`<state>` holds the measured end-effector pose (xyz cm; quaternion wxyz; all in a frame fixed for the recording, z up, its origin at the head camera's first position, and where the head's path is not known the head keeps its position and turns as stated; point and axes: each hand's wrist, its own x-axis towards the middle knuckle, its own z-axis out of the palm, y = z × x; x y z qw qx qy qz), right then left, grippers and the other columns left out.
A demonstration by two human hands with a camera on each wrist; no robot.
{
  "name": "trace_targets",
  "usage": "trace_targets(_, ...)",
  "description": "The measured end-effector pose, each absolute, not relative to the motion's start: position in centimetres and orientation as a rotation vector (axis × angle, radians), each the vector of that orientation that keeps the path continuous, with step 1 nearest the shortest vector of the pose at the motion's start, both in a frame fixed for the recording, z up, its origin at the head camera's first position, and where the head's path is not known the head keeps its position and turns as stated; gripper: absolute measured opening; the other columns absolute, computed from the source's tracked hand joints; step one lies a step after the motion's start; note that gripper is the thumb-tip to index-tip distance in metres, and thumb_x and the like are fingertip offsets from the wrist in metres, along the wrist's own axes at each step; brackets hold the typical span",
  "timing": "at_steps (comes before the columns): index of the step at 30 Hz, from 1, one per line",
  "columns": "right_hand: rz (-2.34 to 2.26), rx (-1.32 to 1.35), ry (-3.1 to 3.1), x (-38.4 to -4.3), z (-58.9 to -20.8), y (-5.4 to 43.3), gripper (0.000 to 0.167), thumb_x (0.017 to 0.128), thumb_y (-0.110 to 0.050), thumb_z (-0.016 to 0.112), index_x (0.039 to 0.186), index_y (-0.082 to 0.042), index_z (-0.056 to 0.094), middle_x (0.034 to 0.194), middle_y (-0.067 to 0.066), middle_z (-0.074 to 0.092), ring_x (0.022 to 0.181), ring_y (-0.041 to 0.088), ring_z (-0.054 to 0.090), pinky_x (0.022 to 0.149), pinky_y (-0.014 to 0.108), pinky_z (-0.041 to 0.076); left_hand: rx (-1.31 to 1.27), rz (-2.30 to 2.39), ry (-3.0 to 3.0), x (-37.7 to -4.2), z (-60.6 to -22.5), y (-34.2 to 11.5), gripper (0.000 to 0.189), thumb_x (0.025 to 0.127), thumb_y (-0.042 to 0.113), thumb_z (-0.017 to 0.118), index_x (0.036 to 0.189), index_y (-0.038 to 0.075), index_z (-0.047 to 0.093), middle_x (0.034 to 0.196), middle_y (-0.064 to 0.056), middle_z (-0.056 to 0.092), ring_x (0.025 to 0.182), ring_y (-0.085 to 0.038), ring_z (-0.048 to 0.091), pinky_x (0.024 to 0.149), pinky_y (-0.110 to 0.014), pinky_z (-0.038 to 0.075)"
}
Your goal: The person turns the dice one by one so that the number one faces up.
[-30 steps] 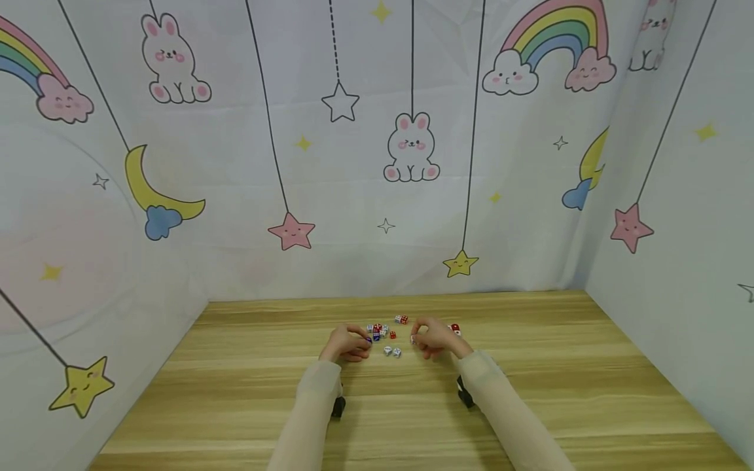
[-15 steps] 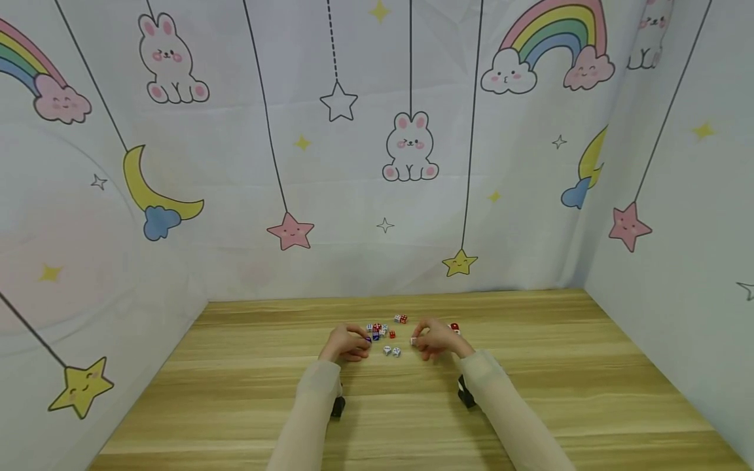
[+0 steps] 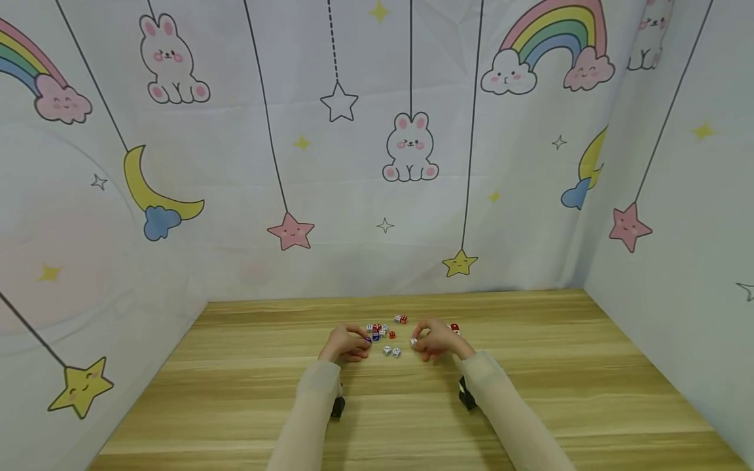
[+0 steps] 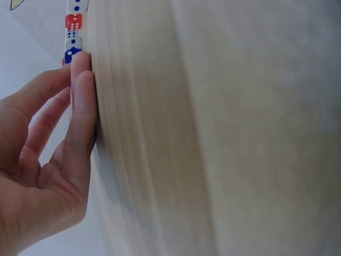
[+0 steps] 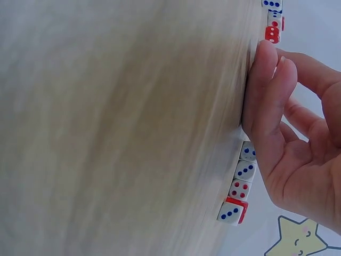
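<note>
My left hand (image 3: 346, 342) rests low on the wooden table, left of a loose group of dice. Its thumb and fingertips pinch a dark blue die (image 3: 368, 339), mostly covered by the fingers in the left wrist view. Another blue die (image 3: 376, 336) stands just beyond it. Opposite, my right hand (image 3: 434, 339) pinches a white die (image 3: 414, 341) at its fingertips; in the right wrist view the fingers hide that die. Between the hands lie two white dice (image 3: 396, 352) and a small red die (image 3: 392, 334).
Red and white dice (image 3: 377, 328) cluster behind the left fingertips. A white and red pair (image 3: 401, 319) sits farther back. Behind the right hand is a row of dice (image 5: 242, 189) with a red die (image 3: 454, 327). A printed cloth backdrop (image 3: 353, 261) borders the table (image 3: 389, 418).
My right hand has shifted very slightly toward me, and the white die at its fingertips shows a different face. The left hand and the loose dice stay in place.
</note>
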<state>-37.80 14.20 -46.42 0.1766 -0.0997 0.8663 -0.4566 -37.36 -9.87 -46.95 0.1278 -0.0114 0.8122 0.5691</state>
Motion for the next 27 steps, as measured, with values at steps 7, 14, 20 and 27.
trace_targets(7, -1.305, -0.296, 2.43, -37.79, -46.5, 14.29, 0.016, 0.082, -0.007, 0.06, 0.097, -0.001, 0.055, 0.056, 0.004, 0.055, 0.044, 0.01, 0.051, 0.04, 0.022, 0.041, -0.055, 1.656, 2.363, -37.46, -47.09, -9.84, 0.021, 0.08, 0.004, 0.063, 0.1, 0.0, 0.063, 0.072, -0.017, 0.068, 0.051, -0.013, 0.063, 0.051, -0.029, 0.053)
trace_targets(14, -1.269, -0.31, 2.462, -37.75, -46.63, 14.29, 0.019, 0.08, -0.004, 0.061, 0.098, 0.0, 0.054, 0.052, 0.002, 0.052, 0.042, 0.009, 0.05, 0.039, 0.021, 0.041, -0.053, 1.645, 2.365, -37.33, -46.83, -9.8, 0.022, 0.08, 0.004, 0.064, 0.101, -0.001, 0.063, 0.073, -0.017, 0.068, 0.052, -0.013, 0.063, 0.051, -0.028, 0.053)
trace_targets(20, -1.245, -0.273, 2.495, -37.75, -46.63, 14.16, 0.016, 0.079, -0.004, 0.06, 0.095, -0.002, 0.055, 0.05, 0.003, 0.052, 0.041, 0.01, 0.049, 0.038, 0.021, 0.04, -0.03, 1.64, 2.373, -37.32, -46.94, -9.8, 0.022, 0.08, 0.004, 0.063, 0.101, -0.002, 0.062, 0.072, -0.017, 0.068, 0.052, -0.014, 0.063, 0.05, -0.029, 0.053)
trace_targets(27, -1.262, -0.262, 2.498, -37.75, -46.71, 14.4, 0.014, 0.082, -0.008, 0.06, 0.094, -0.004, 0.054, 0.052, 0.003, 0.053, 0.041, 0.01, 0.05, 0.038, 0.022, 0.04, -0.033, 1.64, 2.388, -37.35, -46.95, -9.77, 0.021, 0.08, 0.004, 0.063, 0.1, -0.002, 0.062, 0.07, -0.016, 0.068, 0.051, -0.012, 0.062, 0.05, -0.028, 0.052)
